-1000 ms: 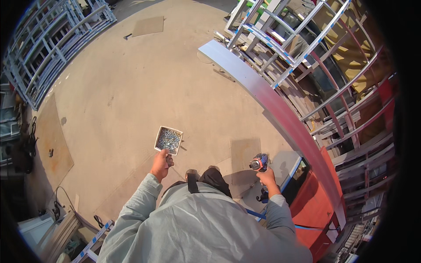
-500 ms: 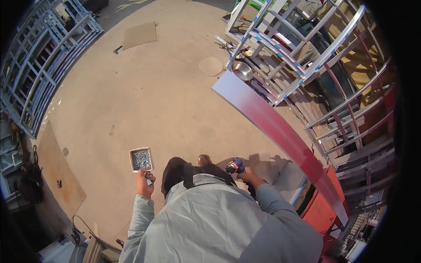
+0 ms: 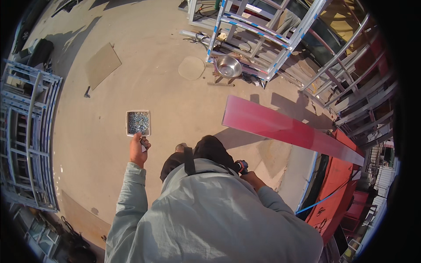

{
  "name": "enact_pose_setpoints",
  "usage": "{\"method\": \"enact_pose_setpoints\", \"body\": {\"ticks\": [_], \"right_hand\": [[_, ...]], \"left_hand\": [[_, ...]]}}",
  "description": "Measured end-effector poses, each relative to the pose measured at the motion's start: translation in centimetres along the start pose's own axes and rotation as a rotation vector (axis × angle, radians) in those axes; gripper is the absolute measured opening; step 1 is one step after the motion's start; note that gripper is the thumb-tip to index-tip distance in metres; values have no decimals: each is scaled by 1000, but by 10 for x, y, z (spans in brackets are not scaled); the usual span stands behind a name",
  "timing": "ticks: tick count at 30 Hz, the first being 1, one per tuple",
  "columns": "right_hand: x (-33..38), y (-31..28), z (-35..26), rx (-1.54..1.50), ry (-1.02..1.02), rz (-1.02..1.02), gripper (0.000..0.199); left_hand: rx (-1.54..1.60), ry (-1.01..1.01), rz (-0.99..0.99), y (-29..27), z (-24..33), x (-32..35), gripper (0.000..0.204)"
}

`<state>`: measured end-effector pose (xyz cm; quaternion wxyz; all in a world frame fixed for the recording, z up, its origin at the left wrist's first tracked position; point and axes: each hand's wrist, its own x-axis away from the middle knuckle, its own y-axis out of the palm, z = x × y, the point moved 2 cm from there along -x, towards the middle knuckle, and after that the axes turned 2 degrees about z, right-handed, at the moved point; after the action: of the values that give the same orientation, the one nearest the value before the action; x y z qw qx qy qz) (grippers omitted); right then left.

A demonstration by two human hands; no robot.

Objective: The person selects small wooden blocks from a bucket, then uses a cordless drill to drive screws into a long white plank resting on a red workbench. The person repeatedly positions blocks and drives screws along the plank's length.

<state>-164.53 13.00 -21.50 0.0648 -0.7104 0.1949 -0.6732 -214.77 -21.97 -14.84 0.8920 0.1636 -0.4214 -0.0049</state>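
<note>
My left hand (image 3: 137,151) is closed on the near edge of a square, pale-rimmed box (image 3: 127,124) full of small silvery screws (image 3: 138,119). Something small, dark and whitish shows by its fingers; I cannot make out what it is. The box is held out over the ground, ahead and to the left of my legs. At my right side, my right hand (image 3: 251,179) is closed round a blue and black power drill (image 3: 240,166) with an orange ring. The drill's grip and lower part are hidden by my hand and jacket.
A long red panel (image 3: 280,125) juts from an orange-red bench (image 3: 331,193) on the right. Metal frames stand at the far right (image 3: 258,33) and left (image 3: 33,140). A steel bowl (image 3: 228,67) sits by the right frames. A flat board (image 3: 103,65) lies far left.
My view has turned to the right, and the floor things have swung left. The box has travelled along with my left hand. The drill now sits closer to my body, more hidden.
</note>
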Motion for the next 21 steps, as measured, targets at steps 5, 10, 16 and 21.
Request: {"method": "enact_pose_setpoints", "body": {"ticks": [5, 10, 16, 21], "right_hand": [[-48, 79, -24, -166, 134, 22, 40], [-62, 92, -92, -434, 93, -30, 31], [-65, 110, -181, -792, 183, 81, 32], [-38, 120, -276, -840, 286, 179, 31]], "left_hand": [[-174, -21, -67, 134, 63, -99, 18], [-345, -125, -214, 261, 79, -189, 18], [-587, -286, -335, 398, 74, -269, 18], [-842, -388, -518, 520, 50, -321, 17]]}}
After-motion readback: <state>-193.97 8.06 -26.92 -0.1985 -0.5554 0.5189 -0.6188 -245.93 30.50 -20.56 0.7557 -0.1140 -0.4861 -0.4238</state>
